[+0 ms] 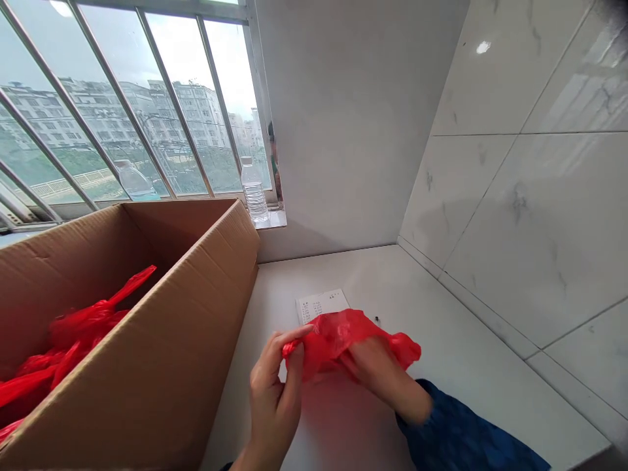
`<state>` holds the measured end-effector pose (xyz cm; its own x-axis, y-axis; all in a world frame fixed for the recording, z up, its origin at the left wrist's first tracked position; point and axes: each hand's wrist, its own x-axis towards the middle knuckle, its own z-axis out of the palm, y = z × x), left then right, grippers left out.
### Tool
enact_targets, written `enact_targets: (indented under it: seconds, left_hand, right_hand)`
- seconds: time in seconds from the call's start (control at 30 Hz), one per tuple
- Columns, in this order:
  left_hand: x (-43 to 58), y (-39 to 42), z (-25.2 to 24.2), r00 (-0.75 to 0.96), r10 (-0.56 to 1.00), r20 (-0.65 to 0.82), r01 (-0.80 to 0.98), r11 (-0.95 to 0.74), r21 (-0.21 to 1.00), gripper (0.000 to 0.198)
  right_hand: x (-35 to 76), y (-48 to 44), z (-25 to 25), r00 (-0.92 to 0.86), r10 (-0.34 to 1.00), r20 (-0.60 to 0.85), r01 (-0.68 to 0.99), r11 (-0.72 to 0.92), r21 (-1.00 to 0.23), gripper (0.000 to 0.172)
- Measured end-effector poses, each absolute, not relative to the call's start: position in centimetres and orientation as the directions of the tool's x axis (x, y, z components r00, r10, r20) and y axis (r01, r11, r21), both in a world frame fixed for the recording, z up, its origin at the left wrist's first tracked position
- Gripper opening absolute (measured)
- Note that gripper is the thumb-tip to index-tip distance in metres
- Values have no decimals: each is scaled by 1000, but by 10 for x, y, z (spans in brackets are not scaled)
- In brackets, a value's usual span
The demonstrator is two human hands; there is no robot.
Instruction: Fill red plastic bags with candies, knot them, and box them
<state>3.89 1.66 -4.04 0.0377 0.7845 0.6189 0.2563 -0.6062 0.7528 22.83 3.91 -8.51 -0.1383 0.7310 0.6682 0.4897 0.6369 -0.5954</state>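
— Well, item one: what is being handled?
— A red plastic bag point(338, 337), crumpled and held just above the white counter point(466, 366), towards its near side. Both hands are on it.
— State of the hands?
— The left hand point(275, 392) is closed on the bag's left edge, with the film pinched between thumb and fingers. The right hand point(380, 373), in a blue sleeve point(461, 432), grips the bag from the right. Its fingertips are buried in the red film, which is bunched over them.
— Surroundings?
— Directly behind the bag, a printed white sheet point(318, 304) lies flat on the counter, its near edge hidden by the bag. A small dark speck point(377, 320) sits just beside the sheet and is too small to identify. To the left stands an open cardboard box point(186, 340) with more red bags point(73, 333) inside. Beyond it, on the window ledge point(269, 219), a clear water bottle point(254, 193) stands upright. A second bottle point(133, 183) shows behind the box's rim. A marbled tile wall point(540, 196) runs along the right.
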Motion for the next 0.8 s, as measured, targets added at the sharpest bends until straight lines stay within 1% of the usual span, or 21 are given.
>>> enact_targets:
  seconds: [0.03,0.07,0.1,0.13,0.17,0.2,0.27,0.33,0.37,0.43,0.5,0.57,0.8]
  left_hand:
    - [38,17,-39,26,787,617,259,-601,756,24]
    - [37,17,-37,11,793,610,264,-590,763,24]
    - [36,17,-35,-3,797,604,270,-581,768,23]
    - [35,17,-33,-14,798,603,274,-577,770,22]
    - [34,18,-33,-20,797,604,278,-576,769,22]
    - [34,19,-32,-25,794,608,282,-578,766,21]
    - [32,21,-33,-29,789,613,287,-581,762,21]
    - [31,22,-34,-35,792,609,290,-575,765,22]
    - [31,22,-34,-41,793,608,293,-572,766,22]
    - [31,21,-34,-55,798,601,300,-561,772,21]
    - [31,19,-33,-69,804,590,306,-546,780,21]
    - [32,18,-32,-69,806,589,305,-545,781,21]
    - [30,19,-35,-57,795,604,300,-563,770,17]
  right_hand:
    - [229,30,-80,-166,771,615,456,613,-645,22]
    - [230,22,-75,-181,828,531,395,556,-731,15]
    - [231,14,-71,-190,889,417,302,457,-837,13]
    - [231,8,-67,-197,937,289,178,324,-929,18]
    - [230,3,-64,-204,963,174,34,184,-982,23]
    - [228,-1,-63,-203,974,95,-112,73,-991,26]
    - [221,-7,-63,-158,986,47,-365,-14,-931,26]
    - [212,-11,-65,-107,994,22,-574,-44,-818,28]
    - [207,-13,-65,-100,995,1,-654,-65,-754,30]
    - [200,-16,-65,-120,992,-26,-757,-108,-645,33]
    - [195,-18,-63,-121,992,-22,-807,-111,-580,35]
    - [194,-20,-62,-99,995,-17,-830,-92,-549,36]
    - [195,-23,-67,-59,998,-17,-838,-59,-542,40]
